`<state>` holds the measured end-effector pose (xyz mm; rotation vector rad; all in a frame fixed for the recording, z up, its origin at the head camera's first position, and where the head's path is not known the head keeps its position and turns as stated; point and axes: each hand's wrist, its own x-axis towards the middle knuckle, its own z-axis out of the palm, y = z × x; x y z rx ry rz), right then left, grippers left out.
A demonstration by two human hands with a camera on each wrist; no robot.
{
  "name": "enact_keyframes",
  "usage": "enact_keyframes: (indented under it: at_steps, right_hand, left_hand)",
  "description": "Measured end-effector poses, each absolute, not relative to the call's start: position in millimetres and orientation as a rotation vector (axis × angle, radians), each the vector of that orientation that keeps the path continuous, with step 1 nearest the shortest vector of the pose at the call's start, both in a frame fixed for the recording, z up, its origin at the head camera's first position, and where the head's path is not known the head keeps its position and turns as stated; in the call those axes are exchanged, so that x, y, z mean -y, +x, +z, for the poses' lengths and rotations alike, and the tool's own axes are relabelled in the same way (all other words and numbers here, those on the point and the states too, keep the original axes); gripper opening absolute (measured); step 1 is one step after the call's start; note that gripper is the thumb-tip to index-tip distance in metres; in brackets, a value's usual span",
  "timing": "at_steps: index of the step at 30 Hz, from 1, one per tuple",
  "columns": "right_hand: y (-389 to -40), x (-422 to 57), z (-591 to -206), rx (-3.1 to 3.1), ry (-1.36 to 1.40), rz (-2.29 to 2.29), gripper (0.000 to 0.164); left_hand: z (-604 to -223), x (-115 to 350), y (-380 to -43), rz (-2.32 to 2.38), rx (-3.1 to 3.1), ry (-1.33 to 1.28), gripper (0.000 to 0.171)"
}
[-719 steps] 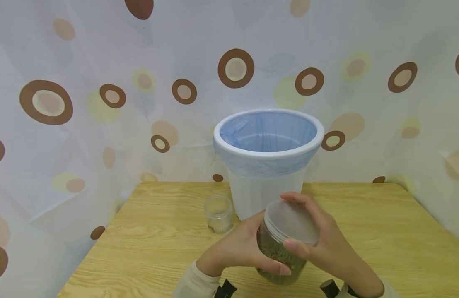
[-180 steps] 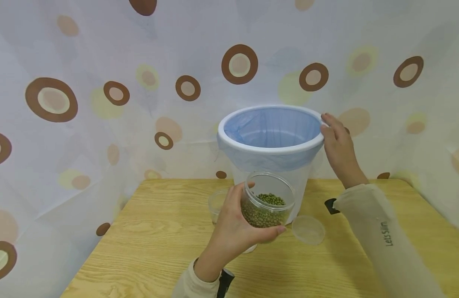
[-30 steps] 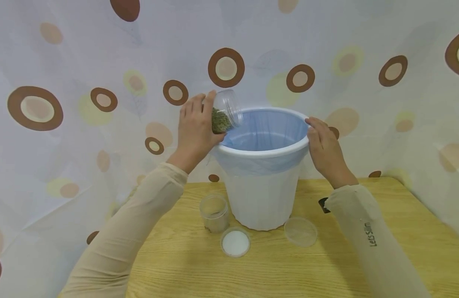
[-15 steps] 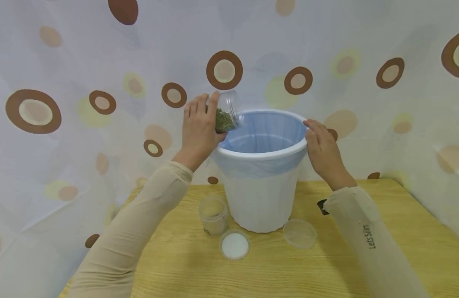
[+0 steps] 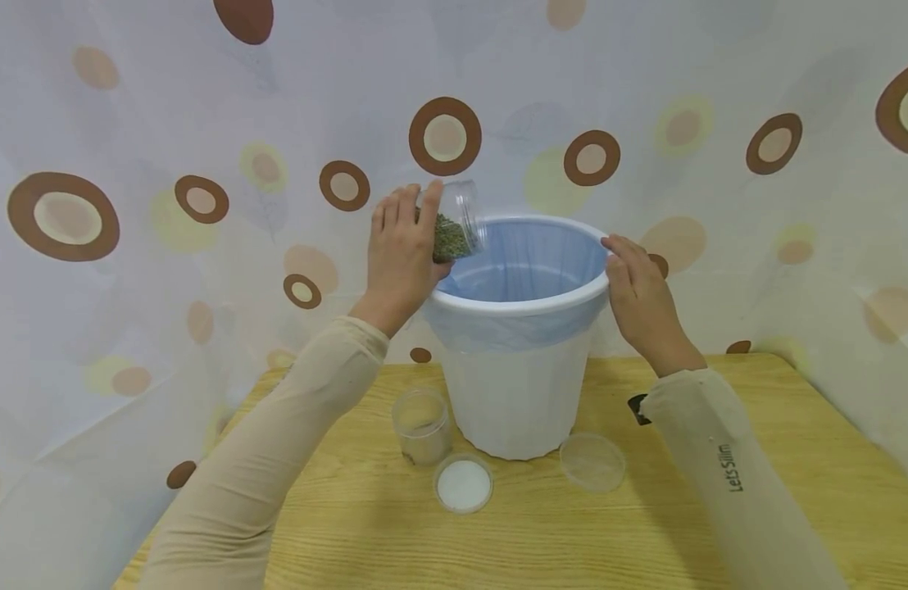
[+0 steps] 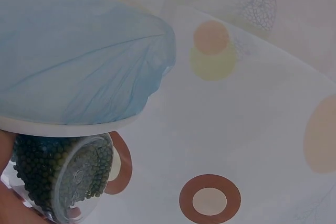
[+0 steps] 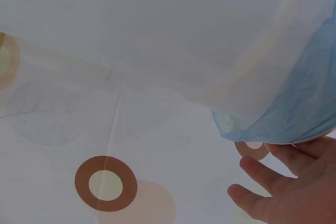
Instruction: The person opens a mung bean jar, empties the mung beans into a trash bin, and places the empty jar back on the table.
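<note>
My left hand [image 5: 402,246] grips a clear plastic jar [image 5: 461,201] of mung beans [image 5: 451,238], its mouth tilted over the left rim of a white bin [image 5: 516,393]. In the left wrist view the jar's base [image 6: 79,177] shows beans behind it, just below the bin's rim. No falling beans can be made out. A blue bag [image 5: 542,250] lines the bin and folds over its outside. My right hand [image 5: 642,295] rests its fingertips on the bin's right rim. In the right wrist view its fingers [image 7: 262,174] are spread and fairly straight.
On the wooden table [image 5: 365,541], a second clear jar [image 5: 422,434] stands left of the bin. A small round container or lid with a white middle [image 5: 464,485] lies in front. A clear lid [image 5: 592,463] lies right. Patterned sheeting [image 5: 498,65] hangs behind.
Earlier both hands held the lidded jar; later its lid lay on the table. The left hand has since raised the jar to the bin, edging slightly right this last second. The right hand stays.
</note>
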<state>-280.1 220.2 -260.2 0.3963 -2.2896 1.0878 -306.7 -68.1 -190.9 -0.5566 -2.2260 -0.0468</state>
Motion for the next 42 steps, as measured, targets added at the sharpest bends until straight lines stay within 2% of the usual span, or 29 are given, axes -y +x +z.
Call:
enact_keyframes:
  at_steps: [42]
  right_hand:
    - [-278.0, -219.6, -258.9, 2.288, 0.390, 1.103, 0.054]
  left_hand:
    - [-187.2, 64.0, -301.9, 0.064, 2.283, -0.597, 0.096]
